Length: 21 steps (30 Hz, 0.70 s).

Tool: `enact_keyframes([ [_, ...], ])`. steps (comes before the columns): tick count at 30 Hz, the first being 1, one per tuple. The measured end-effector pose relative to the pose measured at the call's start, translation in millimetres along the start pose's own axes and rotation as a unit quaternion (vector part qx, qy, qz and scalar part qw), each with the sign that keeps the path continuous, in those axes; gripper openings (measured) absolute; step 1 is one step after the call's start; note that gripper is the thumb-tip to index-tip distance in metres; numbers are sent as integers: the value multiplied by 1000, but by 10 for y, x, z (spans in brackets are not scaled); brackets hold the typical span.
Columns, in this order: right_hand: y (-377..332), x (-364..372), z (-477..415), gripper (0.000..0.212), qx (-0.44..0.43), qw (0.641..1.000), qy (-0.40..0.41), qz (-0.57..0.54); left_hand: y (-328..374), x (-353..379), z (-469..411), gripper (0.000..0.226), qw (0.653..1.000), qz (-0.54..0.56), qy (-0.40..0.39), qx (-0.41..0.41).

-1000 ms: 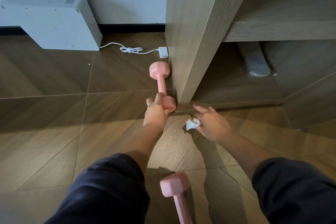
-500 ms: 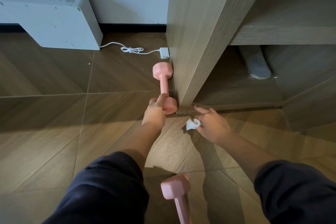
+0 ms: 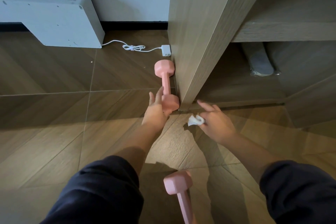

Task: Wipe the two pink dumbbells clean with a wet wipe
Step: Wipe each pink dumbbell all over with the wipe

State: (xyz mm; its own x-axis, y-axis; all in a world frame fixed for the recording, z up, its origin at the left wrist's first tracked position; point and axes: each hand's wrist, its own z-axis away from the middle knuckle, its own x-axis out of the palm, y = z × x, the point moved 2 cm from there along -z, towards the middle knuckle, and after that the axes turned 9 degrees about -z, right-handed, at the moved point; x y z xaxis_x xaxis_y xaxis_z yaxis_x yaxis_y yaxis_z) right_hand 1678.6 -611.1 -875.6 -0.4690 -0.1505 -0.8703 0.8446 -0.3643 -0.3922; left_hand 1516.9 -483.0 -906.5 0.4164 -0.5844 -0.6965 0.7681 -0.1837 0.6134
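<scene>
Far pink dumbbell [image 3: 166,82]: lies flat on the wooden floor [image 3: 72,114], lengthwise along the foot of the cabinet side panel [image 3: 190,42], both heads touching or nearly touching it.
Near pink dumbbell [image 3: 179,185]: on the floor close to the person, between the two dark sleeves, well apart from the other; its lower end runs out of view.
Left hand [image 3: 156,112]: fingers straight and spread, laid against the nearer head of the far pink dumbbell, not closed round it.
Right hand [image 3: 216,123]: pinches a crumpled wet wipe [image 3: 194,120] between thumb and fingers, forefinger stretched out, just beside the corner of the panel.
Step in hand: looks like reaching for the far pink dumbbell. The wet wipe touches neither dumbbell, so I can't say whether either is clean.
Next move: the left hand needs to curl round the handle and draw the dumbbell off the panel, so the right hand can run the wipe over heads and handle, including the side now against the wood.
Also there: a white appliance [image 3: 54,20] by the wall, its cable [image 3: 134,47] and plug [image 3: 165,50] just beyond the far head.
</scene>
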Motion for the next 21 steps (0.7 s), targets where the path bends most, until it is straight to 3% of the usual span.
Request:
enact_keyframes([
  [2, 21, 59, 132, 9, 11, 999, 29, -41, -66, -43, 219, 81, 997, 39, 47, -48],
  [4, 24, 162, 294, 17, 50, 994, 8, -100, -221, -23, 539, 58, 994, 40, 55, -80],
  [8, -62, 392, 651, 20, 136, 966, -70, -208, -547, 174, 1282, 6, 979, 12, -128, -156],
  [14, -323, 631, 992, 24, 172, 946, -67, -268, -597, 589, 1890, 22, 906, 103, -364, -190],
  [16, -408, 723, 1105, 20, 198, 927, -43, -315, -535, 785, 1965, 26, 881, 176, -365, -243],
  [19, -494, 822, 1206, 21, 221, 918, -3, -329, -422, 1077, 2049, 27, 830, 350, -292, -322],
  [21, -552, 841, 1254, 22, 224, 919, 8, -326, -349, 1204, 2094, 22, 808, 419, -254, -326],
])
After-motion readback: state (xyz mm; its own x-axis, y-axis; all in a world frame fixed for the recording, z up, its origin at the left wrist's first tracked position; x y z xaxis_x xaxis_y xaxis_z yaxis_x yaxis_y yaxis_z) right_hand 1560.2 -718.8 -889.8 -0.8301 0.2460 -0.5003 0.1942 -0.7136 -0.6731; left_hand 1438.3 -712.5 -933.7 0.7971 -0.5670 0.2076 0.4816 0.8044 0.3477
